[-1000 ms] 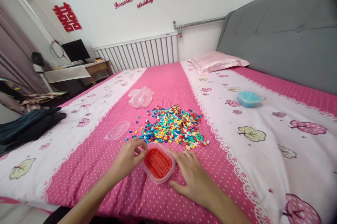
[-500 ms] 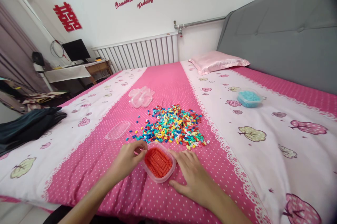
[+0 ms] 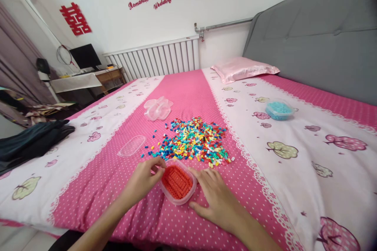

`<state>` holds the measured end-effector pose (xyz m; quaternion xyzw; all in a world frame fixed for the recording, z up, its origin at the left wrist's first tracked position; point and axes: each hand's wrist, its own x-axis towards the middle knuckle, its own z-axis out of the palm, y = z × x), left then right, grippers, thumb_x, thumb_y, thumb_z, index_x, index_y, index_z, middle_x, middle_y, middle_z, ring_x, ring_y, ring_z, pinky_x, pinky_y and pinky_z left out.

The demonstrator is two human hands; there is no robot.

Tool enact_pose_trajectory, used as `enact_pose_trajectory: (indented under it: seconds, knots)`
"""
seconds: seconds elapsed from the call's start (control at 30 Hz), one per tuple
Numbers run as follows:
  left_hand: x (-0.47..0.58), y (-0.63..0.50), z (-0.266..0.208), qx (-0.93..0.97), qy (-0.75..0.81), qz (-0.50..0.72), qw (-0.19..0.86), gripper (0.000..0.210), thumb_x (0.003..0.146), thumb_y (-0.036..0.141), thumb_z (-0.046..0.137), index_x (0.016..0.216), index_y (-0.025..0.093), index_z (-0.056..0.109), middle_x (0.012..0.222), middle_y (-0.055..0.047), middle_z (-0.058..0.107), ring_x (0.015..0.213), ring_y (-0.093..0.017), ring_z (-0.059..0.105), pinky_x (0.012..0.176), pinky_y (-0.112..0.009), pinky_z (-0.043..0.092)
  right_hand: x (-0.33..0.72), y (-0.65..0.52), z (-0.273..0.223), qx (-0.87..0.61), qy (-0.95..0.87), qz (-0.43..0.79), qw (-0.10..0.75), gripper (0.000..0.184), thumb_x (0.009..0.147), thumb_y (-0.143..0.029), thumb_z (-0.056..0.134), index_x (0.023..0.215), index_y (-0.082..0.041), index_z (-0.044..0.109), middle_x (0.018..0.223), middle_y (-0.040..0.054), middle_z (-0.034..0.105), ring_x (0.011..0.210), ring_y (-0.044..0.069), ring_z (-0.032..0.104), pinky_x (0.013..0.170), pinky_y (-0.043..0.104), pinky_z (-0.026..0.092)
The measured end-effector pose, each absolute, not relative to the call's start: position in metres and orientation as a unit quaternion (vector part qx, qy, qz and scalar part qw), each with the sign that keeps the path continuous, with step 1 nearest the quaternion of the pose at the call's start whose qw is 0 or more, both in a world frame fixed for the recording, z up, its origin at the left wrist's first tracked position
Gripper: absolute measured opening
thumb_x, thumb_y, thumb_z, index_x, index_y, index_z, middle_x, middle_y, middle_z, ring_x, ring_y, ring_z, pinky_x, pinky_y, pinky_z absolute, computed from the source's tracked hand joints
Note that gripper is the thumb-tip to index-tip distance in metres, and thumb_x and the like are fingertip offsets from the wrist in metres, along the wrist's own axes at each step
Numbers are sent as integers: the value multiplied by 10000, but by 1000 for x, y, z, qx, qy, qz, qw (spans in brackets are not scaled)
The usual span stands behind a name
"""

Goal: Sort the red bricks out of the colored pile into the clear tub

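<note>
A clear plastic container (image 3: pixel 177 202) lies on the pink dotted bedspread in front of me, without a lid on it. Red toy building bricks (image 3: pixel 177 183) fill its bottom, laid in neat rows. At its upper left rim, my left hand (image 3: pixel 146 176) is closed, thumb and curled fingers pinching the edge. My right hand (image 3: pixel 216 196) rests open along the right side, its fingertips touching the rim and its thumb spread near the lower right corner. Just beyond the container spreads a loose heap of small multicoloured bricks (image 3: pixel 193 141).
A clear lid (image 3: pixel 132 146) lies flat left of the heap. Behind it are several clear containers or lids (image 3: pixel 158 109). Far right stands a container of light-blue bricks (image 3: pixel 279 110). A pink pillow (image 3: pixel 244 69) lies near the grey headboard (image 3: pixel 318 35); dark clothing (image 3: pixel 32 143) is at left.
</note>
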<state>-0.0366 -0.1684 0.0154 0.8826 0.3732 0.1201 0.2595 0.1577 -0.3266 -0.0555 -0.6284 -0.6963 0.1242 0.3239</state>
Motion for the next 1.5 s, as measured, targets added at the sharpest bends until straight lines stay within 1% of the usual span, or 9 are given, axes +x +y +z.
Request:
enact_pose_trajectory:
  seconds: [0.23, 0.47, 0.57, 0.67, 0.83, 0.97, 1.13, 1.3, 1.5]
  knots:
    - [-40, -166, 14, 880, 346, 157, 285, 190, 863, 353, 532, 805, 189, 608, 980, -74, 679, 879, -202, 632, 713, -302, 500, 157, -325, -57, -622, -700, 127, 326, 716, 823, -337, 684, 1452, -197, 371, 1292, 108, 579, 1171, 302, 492, 1075, 531, 342]
    - [-38, -167, 17, 897, 349, 138, 235, 164, 858, 278, 526, 796, 185, 646, 1026, -79, 664, 829, -193, 621, 706, -313, 484, 157, -326, -54, -625, -697, 127, 328, 690, 817, -310, 683, 1433, -193, 397, 1247, 102, 590, 1136, 294, 499, 1039, 503, 373]
    - [-35, -169, 19, 909, 333, 142, 209, 174, 854, 277, 543, 794, 194, 683, 1050, -82, 654, 943, -227, 612, 826, -361, 477, 158, -325, -56, -625, -698, 124, 328, 700, 811, -300, 683, 1437, -186, 390, 1262, 108, 587, 1149, 297, 496, 1051, 508, 364]
    - [-34, -170, 22, 914, 318, 176, 177, 184, 860, 325, 578, 815, 215, 719, 1040, -80, 646, 1040, -263, 573, 940, -420, 426, 158, -325, -58, -622, -701, 122, 327, 719, 812, -302, 684, 1449, -185, 371, 1290, 114, 578, 1166, 302, 490, 1069, 524, 346]
    - [-32, -177, 29, 914, 318, 163, 192, 176, 904, 355, 577, 877, 240, 708, 928, -40, 710, 954, -257, 595, 901, -421, 390, 157, -326, -57, -625, -701, 123, 321, 697, 821, -301, 681, 1440, -180, 384, 1291, 121, 573, 1172, 313, 483, 1062, 535, 353]
    - [-29, -180, 27, 914, 340, 144, 168, 103, 907, 277, 594, 889, 246, 691, 931, -13, 726, 922, -254, 617, 923, -454, 323, 157, -327, -57, -625, -698, 124, 328, 699, 821, -297, 684, 1442, -183, 384, 1277, 112, 574, 1156, 308, 483, 1048, 521, 366]
    - [-22, -175, 20, 935, 306, 121, 136, 109, 913, 183, 607, 966, 247, 678, 932, 0, 740, 901, -217, 643, 957, -449, 288, 157, -326, -58, -623, -700, 122, 328, 698, 819, -299, 680, 1442, -177, 390, 1258, 111, 577, 1146, 303, 485, 1048, 513, 364]
    - [-13, -171, 24, 969, 215, 84, 85, 125, 918, 152, 635, 860, 251, 684, 877, 58, 751, 865, -162, 660, 1039, -441, 185, 157, -325, -59, -625, -700, 122, 324, 711, 816, -303, 680, 1451, -174, 387, 1269, 115, 576, 1154, 305, 484, 1054, 514, 360]
    - [-3, -172, 28, 986, 150, 52, 53, 149, 921, 200, 647, 782, 235, 688, 907, 41, 718, 924, -155, 636, 1045, -397, 198, 157, -324, -58, -625, -701, 125, 320, 712, 812, -304, 679, 1450, -172, 392, 1288, 121, 577, 1168, 310, 488, 1063, 523, 355]
